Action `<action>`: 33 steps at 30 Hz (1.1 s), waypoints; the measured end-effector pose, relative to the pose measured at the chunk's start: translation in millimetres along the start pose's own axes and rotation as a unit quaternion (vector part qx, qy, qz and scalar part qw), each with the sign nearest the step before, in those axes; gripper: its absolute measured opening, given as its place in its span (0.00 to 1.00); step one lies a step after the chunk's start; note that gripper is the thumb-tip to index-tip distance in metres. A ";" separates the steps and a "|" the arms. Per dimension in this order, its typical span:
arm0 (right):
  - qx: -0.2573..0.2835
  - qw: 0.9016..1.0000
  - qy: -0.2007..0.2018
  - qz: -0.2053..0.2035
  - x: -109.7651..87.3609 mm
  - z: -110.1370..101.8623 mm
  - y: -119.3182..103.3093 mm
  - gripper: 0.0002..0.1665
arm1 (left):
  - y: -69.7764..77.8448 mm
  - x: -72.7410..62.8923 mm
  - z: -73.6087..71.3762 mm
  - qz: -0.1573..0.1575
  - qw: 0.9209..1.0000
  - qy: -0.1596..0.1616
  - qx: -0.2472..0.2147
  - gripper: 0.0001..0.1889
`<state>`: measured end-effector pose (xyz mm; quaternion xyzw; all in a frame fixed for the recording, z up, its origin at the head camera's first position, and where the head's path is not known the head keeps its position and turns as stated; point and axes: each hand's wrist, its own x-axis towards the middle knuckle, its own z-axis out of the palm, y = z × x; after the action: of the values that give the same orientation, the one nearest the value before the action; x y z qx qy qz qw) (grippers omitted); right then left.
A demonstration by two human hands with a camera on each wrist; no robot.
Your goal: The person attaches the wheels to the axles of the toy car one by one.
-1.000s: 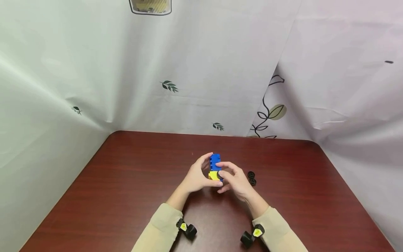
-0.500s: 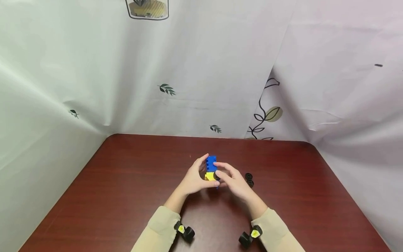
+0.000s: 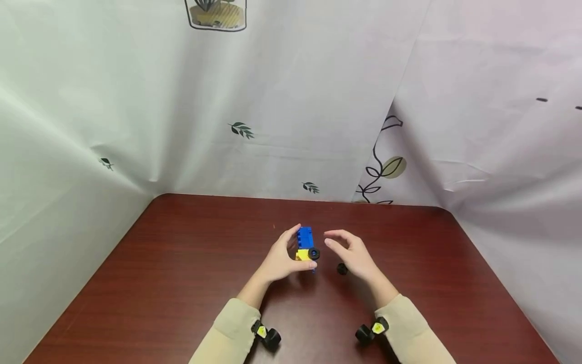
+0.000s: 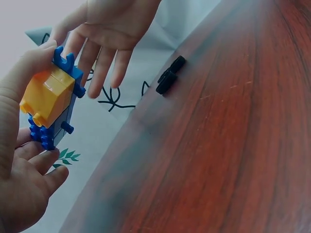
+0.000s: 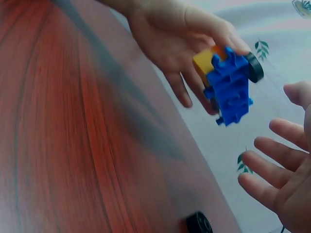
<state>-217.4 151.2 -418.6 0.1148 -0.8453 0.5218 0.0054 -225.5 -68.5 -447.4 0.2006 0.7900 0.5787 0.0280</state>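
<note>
My left hand (image 3: 281,259) grips a small toy car (image 3: 305,238) above the table, thumb at one end and fingers at the other. The car has a blue base (image 5: 232,90) with pegs along its sides and a yellow block (image 4: 51,92) on it. One black wheel (image 3: 313,254) sits on the car's right side, near the thumb. My right hand (image 3: 354,253) is apart from the car, to its right, with nothing between its loosely bent fingers. In the left wrist view two loose black wheels (image 4: 167,80) lie on the table; in the head view the right hand partly hides them.
The reddish-brown wooden table (image 3: 182,283) spreads around both hands. White cloth (image 3: 282,101) with leaf prints hangs behind it and at both sides. Small black cameras (image 3: 273,339) are strapped to the wrists.
My right hand has let go of the black wheel, which stays on the car, and has moved right towards the loose wheels. The left hand keeps its grip on the car.
</note>
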 end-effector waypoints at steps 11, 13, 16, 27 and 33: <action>-0.053 0.998 0.014 -0.017 0.9 -13.7 9.4 0.22 | -0.5 4.1 -3.4 -0.011 1.000 -0.003 0.003 0.54; -0.064 0.998 0.014 -0.020 0.5 -15.1 11.6 0.23 | -1.4 4.7 -4.4 -0.014 1.000 -0.003 -0.001 0.55; -0.081 0.996 0.014 -0.026 0.5 -16.5 16.2 0.23 | -3.5 6.0 -6.2 -0.020 1.000 -0.003 -0.004 0.55; -0.134 0.991 -0.015 0.000 -6.8 -16.8 31.2 0.26 | -11.8 4.8 -7.7 -0.029 0.999 -0.002 -0.021 0.53; -0.190 0.980 -0.013 -0.062 -12.5 -15.8 38.0 0.24 | -15.7 1.6 -5.1 -0.038 0.999 -0.006 -0.038 0.53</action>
<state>-214.5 183.8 -446.5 0.1711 -0.9203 0.3486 0.0482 -232.8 -76.5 -459.9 0.1726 0.7747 0.6051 0.0625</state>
